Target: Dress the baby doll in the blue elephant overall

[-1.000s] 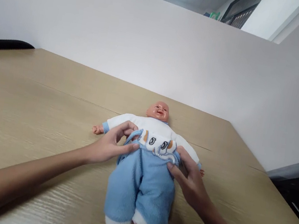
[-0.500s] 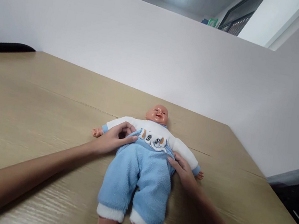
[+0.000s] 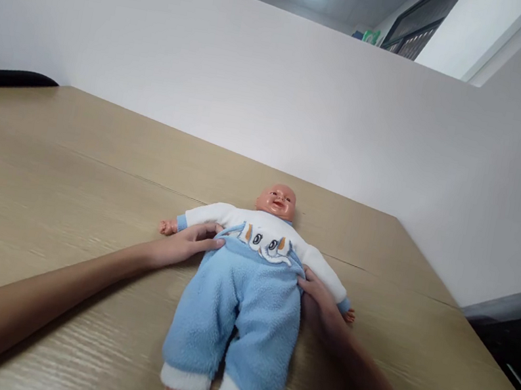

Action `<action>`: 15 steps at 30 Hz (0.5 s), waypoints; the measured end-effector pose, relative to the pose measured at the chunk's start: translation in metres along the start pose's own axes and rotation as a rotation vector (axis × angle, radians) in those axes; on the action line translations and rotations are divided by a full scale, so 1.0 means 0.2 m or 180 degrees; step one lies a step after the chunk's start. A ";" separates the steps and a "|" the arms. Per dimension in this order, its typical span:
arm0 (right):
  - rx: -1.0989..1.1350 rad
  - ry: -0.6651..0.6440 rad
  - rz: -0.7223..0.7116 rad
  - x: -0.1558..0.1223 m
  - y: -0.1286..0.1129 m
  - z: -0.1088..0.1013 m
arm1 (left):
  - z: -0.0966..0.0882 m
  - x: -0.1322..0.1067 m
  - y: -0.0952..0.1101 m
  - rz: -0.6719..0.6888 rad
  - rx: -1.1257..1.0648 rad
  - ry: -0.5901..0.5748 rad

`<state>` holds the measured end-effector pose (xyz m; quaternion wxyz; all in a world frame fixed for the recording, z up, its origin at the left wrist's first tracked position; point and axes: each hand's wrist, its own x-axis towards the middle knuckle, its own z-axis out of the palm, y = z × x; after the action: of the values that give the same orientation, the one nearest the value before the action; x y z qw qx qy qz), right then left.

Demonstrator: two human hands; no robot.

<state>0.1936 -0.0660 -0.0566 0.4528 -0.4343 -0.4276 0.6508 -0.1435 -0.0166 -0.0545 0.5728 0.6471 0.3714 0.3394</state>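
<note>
A baby doll [image 3: 277,201] lies face up, its head away from me and its arms spread. It wears a white top [image 3: 210,213] with blue cuffs and fluffy light-blue pants [image 3: 217,301] with white leg hems. An elephant's eyes and trunk show at the chest, above the pants' waistband. My left hand [image 3: 185,245] grips the waistband's left side between thumb and fingers. At the right side, my right hand [image 3: 320,301] holds the pants' upper edge, its fingers partly tucked behind the cloth. The doll's lower legs run out of the picture.
The doll rests on a light wooden table [image 3: 89,206] with a thin seam across it. Behind the table stands a pale partition wall [image 3: 212,67]. A black curved object [image 3: 10,78] is at the far left edge, and something dark [image 3: 511,337] lies beyond the right edge.
My left hand has moved a little left and outward at the waistband, its fingers flatter. The pants look smoother and wider at the waist. My right hand has shifted slightly right.
</note>
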 end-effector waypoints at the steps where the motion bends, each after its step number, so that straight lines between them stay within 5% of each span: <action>1: -0.0155 -0.0082 0.0002 0.00 -0.02 -0.03 | -0.03 0.00 0.01 0.0045 0.0208 -0.0148; 7: -0.1663 -0.0650 -0.0703 -0.04 -0.08 -0.11 | -0.19 -0.01 0.05 0.0381 0.0974 -0.1054; 11: -0.1301 -0.0458 -0.0584 -0.04 -0.04 -0.07 | -0.15 -0.02 0.07 0.0356 0.0970 -0.0981; 15: -0.0600 -0.0171 -0.0212 -0.05 0.01 -0.03 | -0.08 -0.02 0.03 0.0140 0.0057 -0.0949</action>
<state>0.2002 -0.0746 -0.0590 0.4196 -0.4429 -0.5131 0.6037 -0.1580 -0.0127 -0.0463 0.6082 0.7034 0.2710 0.2487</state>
